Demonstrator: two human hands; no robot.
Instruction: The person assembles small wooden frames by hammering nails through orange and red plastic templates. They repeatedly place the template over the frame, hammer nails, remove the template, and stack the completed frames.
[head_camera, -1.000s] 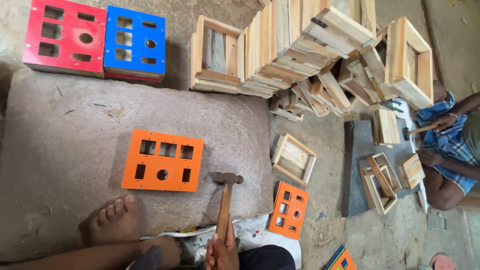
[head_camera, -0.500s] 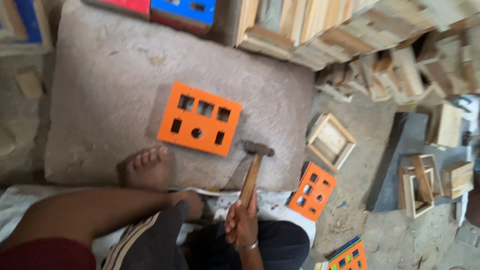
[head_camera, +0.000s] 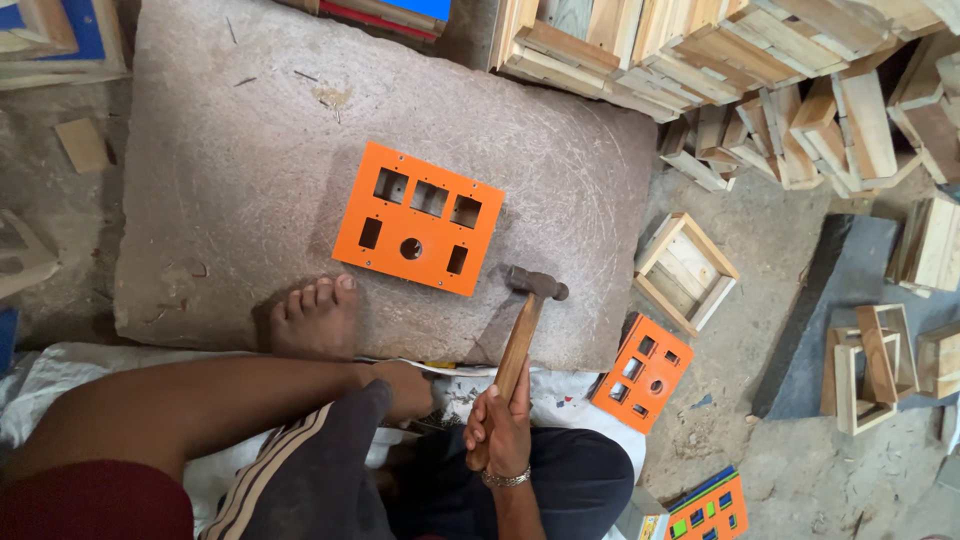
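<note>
Hammer (head_camera: 520, 340), right hand (head_camera: 498, 430) fingers wrapped round it, rests on stone slab (head_camera: 250, 150).

Wooden-handled hammer (head_camera: 522, 335) — upright, head on slab

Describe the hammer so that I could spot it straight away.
Find the big grey stone slab in the middle. At its lower right edge lies a dark metal hammer head on a brown wooden handle, gripped by the right hand. Unlike the flat orange panel beside it, it is slim and unpainted.
</note>
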